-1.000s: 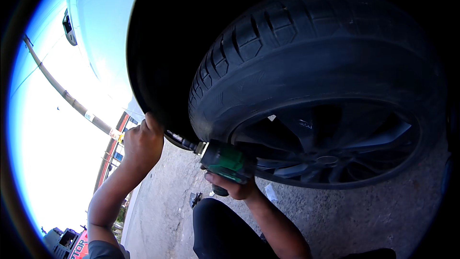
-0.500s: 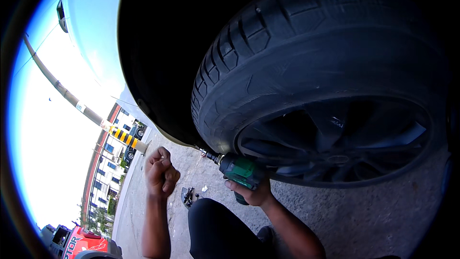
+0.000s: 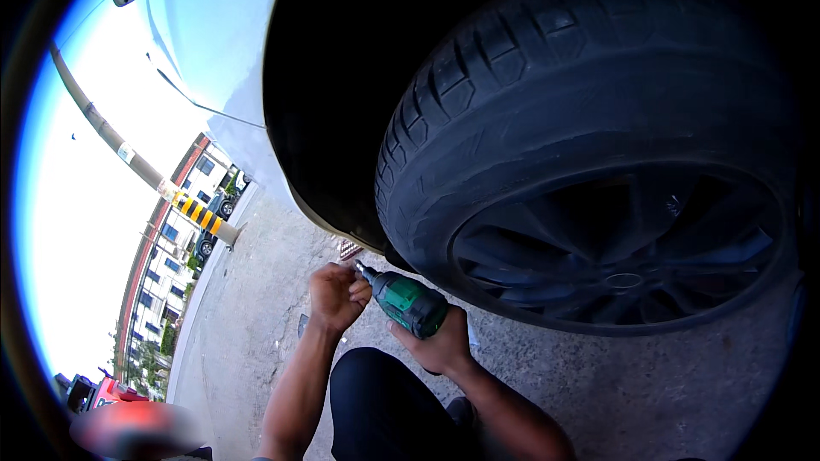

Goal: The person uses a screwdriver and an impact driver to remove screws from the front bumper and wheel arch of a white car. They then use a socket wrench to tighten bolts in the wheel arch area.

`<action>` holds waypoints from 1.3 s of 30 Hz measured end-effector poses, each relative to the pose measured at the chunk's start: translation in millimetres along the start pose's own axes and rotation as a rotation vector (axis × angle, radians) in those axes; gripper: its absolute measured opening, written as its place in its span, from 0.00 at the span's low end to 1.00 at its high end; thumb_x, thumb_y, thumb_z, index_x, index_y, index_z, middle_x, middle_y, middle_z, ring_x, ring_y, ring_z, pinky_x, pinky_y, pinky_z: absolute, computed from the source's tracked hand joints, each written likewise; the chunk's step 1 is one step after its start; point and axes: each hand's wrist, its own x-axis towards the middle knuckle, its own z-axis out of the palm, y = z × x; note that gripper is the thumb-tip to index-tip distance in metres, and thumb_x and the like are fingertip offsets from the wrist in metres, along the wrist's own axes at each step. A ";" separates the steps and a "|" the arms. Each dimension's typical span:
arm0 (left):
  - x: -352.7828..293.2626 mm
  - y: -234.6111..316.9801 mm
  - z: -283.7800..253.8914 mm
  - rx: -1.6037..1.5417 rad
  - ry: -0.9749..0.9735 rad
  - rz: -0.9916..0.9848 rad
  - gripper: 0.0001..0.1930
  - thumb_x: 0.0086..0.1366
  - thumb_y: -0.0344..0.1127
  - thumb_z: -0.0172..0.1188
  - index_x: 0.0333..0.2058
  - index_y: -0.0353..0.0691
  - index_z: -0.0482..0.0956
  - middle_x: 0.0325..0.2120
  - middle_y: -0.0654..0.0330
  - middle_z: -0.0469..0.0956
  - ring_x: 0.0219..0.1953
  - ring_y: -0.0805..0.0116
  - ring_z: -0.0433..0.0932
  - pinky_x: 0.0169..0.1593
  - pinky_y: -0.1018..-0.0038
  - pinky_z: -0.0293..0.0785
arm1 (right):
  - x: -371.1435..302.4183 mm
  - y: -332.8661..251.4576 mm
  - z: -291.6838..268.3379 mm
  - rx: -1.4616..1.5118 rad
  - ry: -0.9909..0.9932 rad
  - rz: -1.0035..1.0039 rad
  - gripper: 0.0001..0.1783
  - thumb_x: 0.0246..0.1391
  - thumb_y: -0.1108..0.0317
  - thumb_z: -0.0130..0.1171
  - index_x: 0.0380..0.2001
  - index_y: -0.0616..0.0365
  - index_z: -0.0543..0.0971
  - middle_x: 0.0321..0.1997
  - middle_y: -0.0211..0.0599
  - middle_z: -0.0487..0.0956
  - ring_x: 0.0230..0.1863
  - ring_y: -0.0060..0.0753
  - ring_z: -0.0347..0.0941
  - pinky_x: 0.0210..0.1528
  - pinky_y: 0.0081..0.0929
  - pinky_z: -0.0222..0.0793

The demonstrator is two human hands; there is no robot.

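A power driver (image 3: pixel 408 301) lay in the grasp of the right hand (image 3: pixel 440 343), its handle wrapped by the fingers and its nose pointing up and left toward the left hand (image 3: pixel 337 297). The tool had a bright green housing with a black rear end, a dark collar and a narrow silvery metal tip. The left hand had its fingers curled in right beside that tip; whether they pinched something small, or touched the tip, could not be told.

Any marking on the housing was too small to read. Far to the left of the hands, a pole (image 3: pixel 92 116) banded yellow and black carried a pale label, also unreadable.

Above and right of the right hand stood a tire (image 3: pixel 547 145) of dull black rubber, blocky at the tread and smoother on the sidewall, around a dark multi-spoke rim (image 3: pixel 622 280) with a round center cap. Above the left hand curved a glossy, pale-blue body panel (image 3: pixel 213 43). Rough gray pavement (image 3: pixel 265 324) spread beneath both hands.
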 end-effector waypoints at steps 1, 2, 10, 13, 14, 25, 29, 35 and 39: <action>-0.6 -3.4 1.7 0.073 -0.005 -0.004 0.15 0.71 0.38 0.52 0.41 0.30 0.80 0.24 0.64 0.68 0.23 0.76 0.59 0.26 0.78 0.57 | -0.3 7.9 -0.1 -0.030 -0.005 -0.022 0.17 0.49 0.62 0.79 0.38 0.60 0.85 0.34 0.34 0.87 0.33 0.27 0.84 0.41 0.31 0.80; -2.1 -12.3 4.6 0.139 -0.011 -0.012 0.16 0.74 0.40 0.52 0.42 0.31 0.80 0.24 0.65 0.67 0.23 0.77 0.59 0.26 0.78 0.56 | -1.2 17.6 -1.0 -0.067 -0.011 -0.041 0.18 0.49 0.62 0.79 0.38 0.60 0.85 0.34 0.35 0.87 0.33 0.27 0.84 0.41 0.32 0.80; -3.0 -45.4 -32.1 0.230 -0.132 -0.014 0.13 0.81 0.39 0.55 0.41 0.33 0.77 0.22 0.68 0.65 0.22 0.80 0.58 0.27 0.80 0.54 | -6.2 63.3 11.5 -0.016 -0.005 0.121 0.20 0.48 0.57 0.79 0.38 0.60 0.85 0.31 0.40 0.87 0.33 0.36 0.86 0.41 0.37 0.81; 3.9 -54.9 -68.9 0.212 -0.143 -0.035 0.12 0.81 0.38 0.55 0.38 0.36 0.75 0.23 0.68 0.65 0.21 0.81 0.57 0.26 0.80 0.54 | -6.1 77.1 15.5 -0.072 -0.029 0.149 0.21 0.48 0.58 0.80 0.37 0.61 0.84 0.32 0.38 0.87 0.33 0.35 0.85 0.41 0.37 0.80; 5.3 -56.9 -71.6 0.215 -0.123 -0.036 0.12 0.81 0.38 0.56 0.37 0.37 0.75 0.23 0.68 0.65 0.21 0.81 0.56 0.25 0.80 0.54 | -7.1 82.1 16.8 -0.088 -0.011 0.154 0.20 0.47 0.59 0.80 0.36 0.61 0.84 0.32 0.38 0.87 0.33 0.34 0.85 0.40 0.37 0.80; 90.4 -134.1 -217.2 -0.305 0.165 -0.172 0.10 0.79 0.37 0.52 0.35 0.42 0.73 0.22 0.69 0.67 0.18 0.79 0.56 0.20 0.78 0.50 | -10.3 186.8 16.8 -0.518 -0.066 0.224 0.22 0.44 0.62 0.80 0.42 0.57 0.85 0.38 0.41 0.87 0.39 0.40 0.86 0.45 0.38 0.80; 109.2 -201.2 -318.3 0.006 0.249 -0.310 0.09 0.77 0.35 0.53 0.35 0.42 0.76 0.21 0.65 0.71 0.19 0.77 0.63 0.20 0.76 0.56 | -0.8 218.7 15.2 -0.991 -0.145 0.265 0.38 0.45 0.67 0.71 0.64 0.51 0.73 0.59 0.46 0.78 0.60 0.57 0.77 0.63 0.53 0.72; 140.5 -292.7 -342.5 1.180 0.303 -0.323 0.24 0.68 0.49 0.54 0.46 0.32 0.87 0.48 0.35 0.84 0.55 0.37 0.82 0.60 0.51 0.77 | 0.1 298.3 -4.8 -1.479 -0.163 0.108 0.40 0.44 0.72 0.70 0.65 0.50 0.72 0.59 0.44 0.75 0.63 0.53 0.73 0.63 0.56 0.65; 157.9 -305.5 -335.0 1.168 0.322 -0.325 0.24 0.67 0.47 0.53 0.45 0.30 0.86 0.46 0.33 0.84 0.54 0.34 0.82 0.61 0.49 0.77 | 1.8 319.3 -11.1 -1.608 -0.264 0.102 0.41 0.44 0.69 0.72 0.65 0.52 0.71 0.59 0.44 0.73 0.64 0.54 0.71 0.63 0.55 0.63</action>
